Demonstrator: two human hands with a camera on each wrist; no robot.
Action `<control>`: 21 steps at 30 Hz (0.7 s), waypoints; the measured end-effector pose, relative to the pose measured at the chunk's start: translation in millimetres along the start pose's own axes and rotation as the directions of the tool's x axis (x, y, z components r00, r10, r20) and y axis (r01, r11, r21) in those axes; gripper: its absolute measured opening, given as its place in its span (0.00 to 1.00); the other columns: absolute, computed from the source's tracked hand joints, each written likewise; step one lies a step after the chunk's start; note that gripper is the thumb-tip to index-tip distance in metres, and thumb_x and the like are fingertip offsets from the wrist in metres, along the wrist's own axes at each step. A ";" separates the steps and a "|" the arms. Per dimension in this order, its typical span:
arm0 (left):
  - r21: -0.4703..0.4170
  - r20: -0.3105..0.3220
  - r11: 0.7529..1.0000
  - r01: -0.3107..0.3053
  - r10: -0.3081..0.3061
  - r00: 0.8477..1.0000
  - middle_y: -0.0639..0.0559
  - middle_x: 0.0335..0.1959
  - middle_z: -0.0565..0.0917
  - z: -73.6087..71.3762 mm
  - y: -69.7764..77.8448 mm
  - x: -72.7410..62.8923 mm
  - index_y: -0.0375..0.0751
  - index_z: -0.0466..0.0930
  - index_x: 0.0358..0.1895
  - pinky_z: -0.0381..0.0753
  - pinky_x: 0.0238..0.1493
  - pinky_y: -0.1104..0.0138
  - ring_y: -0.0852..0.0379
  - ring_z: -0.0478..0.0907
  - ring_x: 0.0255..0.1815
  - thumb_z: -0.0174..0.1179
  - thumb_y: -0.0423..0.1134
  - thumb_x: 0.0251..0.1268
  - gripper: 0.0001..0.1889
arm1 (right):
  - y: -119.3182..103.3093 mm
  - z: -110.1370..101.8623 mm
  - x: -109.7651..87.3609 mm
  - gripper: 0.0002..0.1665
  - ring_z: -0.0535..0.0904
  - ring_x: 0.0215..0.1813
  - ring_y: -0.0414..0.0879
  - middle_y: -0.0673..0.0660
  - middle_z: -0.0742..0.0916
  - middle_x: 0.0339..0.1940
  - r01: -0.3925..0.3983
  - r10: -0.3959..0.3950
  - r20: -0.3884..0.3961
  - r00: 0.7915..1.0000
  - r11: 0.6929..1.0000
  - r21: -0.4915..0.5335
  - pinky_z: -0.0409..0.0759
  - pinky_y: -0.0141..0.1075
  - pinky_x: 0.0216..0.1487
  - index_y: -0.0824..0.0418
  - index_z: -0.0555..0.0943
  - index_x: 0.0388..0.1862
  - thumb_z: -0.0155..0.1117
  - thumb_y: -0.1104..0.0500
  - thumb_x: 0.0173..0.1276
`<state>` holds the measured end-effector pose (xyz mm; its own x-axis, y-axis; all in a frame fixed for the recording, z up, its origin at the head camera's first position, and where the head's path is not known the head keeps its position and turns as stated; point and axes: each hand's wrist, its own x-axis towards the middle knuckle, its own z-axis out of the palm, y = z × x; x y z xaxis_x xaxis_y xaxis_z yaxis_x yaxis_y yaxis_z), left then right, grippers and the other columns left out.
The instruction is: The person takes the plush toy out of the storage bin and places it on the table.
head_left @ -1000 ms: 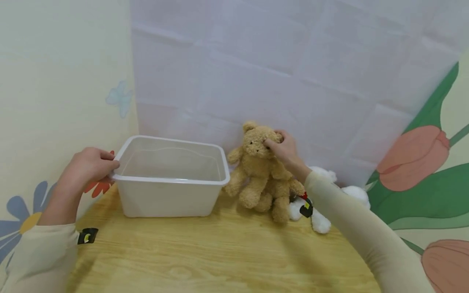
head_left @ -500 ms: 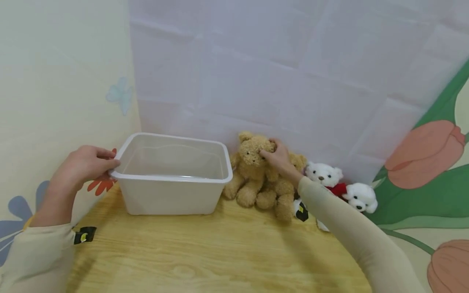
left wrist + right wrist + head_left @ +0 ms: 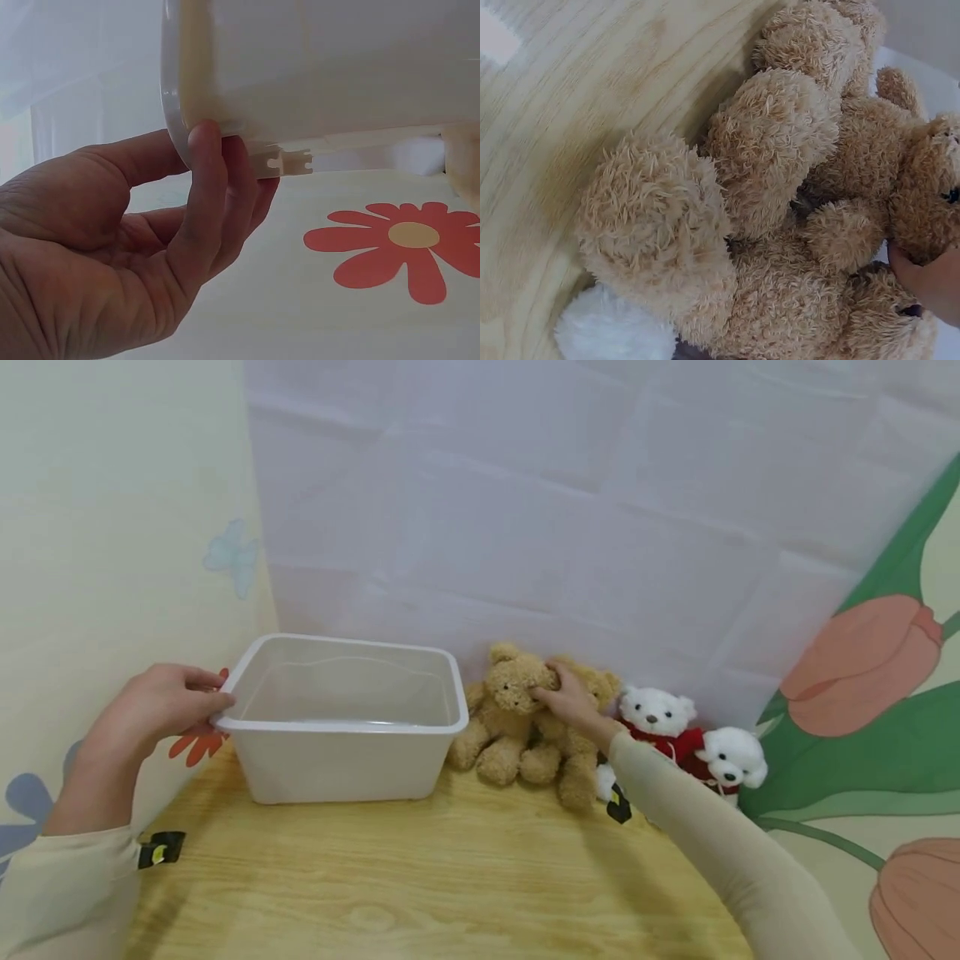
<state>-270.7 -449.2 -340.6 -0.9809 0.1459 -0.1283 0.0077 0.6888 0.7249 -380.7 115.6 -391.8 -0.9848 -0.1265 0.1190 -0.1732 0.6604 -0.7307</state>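
My left hand [image 3: 159,706] grips the left rim of a white plastic bin [image 3: 337,764]. In the left wrist view, its fingers [image 3: 201,195] curl up around the rim corner. My right hand [image 3: 573,700] holds a tan teddy bear [image 3: 517,685] by the side of its head, thumb at the cheek. This bear sits upright against the back, right of the bin. A second tan teddy bear [image 3: 576,747] leans close beside it, partly hidden behind my right hand. In the right wrist view, the furry legs [image 3: 772,142] of the bears lie side by side over the wooden surface.
Two white plush toys in red, a bear [image 3: 655,710] and a dog [image 3: 733,756], sit at the right, partly behind my right sleeve [image 3: 697,827]. A white cloth [image 3: 487,527] hangs behind everything. The wooden table [image 3: 375,877] stretches out in front.
The right hand has brought the teddy bear down and slightly left, into line with the second bear. The white plush toys now show more beyond the arm. The left hand keeps its grip on the bin.
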 end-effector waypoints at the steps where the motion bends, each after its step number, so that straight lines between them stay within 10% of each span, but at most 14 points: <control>1: -0.001 -0.002 1.000 0.000 0.000 1.000 0.48 0.33 0.86 0.3 -0.4 0.2 0.11 0.59 0.67 0.82 0.37 0.56 0.49 0.86 0.33 0.55 0.41 0.77 0.33 | 0.6 1.0 0.2 0.46 0.64 0.73 0.59 0.60 0.61 0.80 0.007 -0.007 0.013 1.000 1.000 0.003 0.71 0.59 0.65 0.54 0.56 0.83 0.66 0.46 0.74; 15: 0.006 0.017 1.000 -0.006 0.006 1.000 0.42 0.31 0.86 11.5 -10.2 21.3 0.08 0.58 0.65 0.82 0.36 0.56 0.47 0.87 0.31 0.50 0.39 0.77 0.32 | 10.2 14.4 2.5 0.42 0.75 0.64 0.60 0.66 0.74 0.71 0.147 -0.160 -0.054 0.986 0.969 -0.199 0.73 0.55 0.64 0.62 0.61 0.81 0.65 0.50 0.76; 21: 0.053 -0.087 0.999 -0.004 0.008 0.996 0.17 0.54 0.73 30.6 -44.4 12.0 0.12 0.56 0.67 0.80 0.40 0.41 0.29 0.79 0.46 0.51 0.46 0.78 0.36 | 0.8 18.4 -21.7 0.35 0.76 0.63 0.64 0.65 0.75 0.71 0.188 -0.196 -0.052 0.979 0.974 -0.128 0.76 0.58 0.59 0.60 0.68 0.78 0.65 0.54 0.76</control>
<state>-276.9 -456.2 -395.0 -0.9941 0.0890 -0.0625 0.0216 0.7248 0.6886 -359.3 105.3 -407.4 -0.9312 -0.2145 0.2948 -0.3554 0.7144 -0.6028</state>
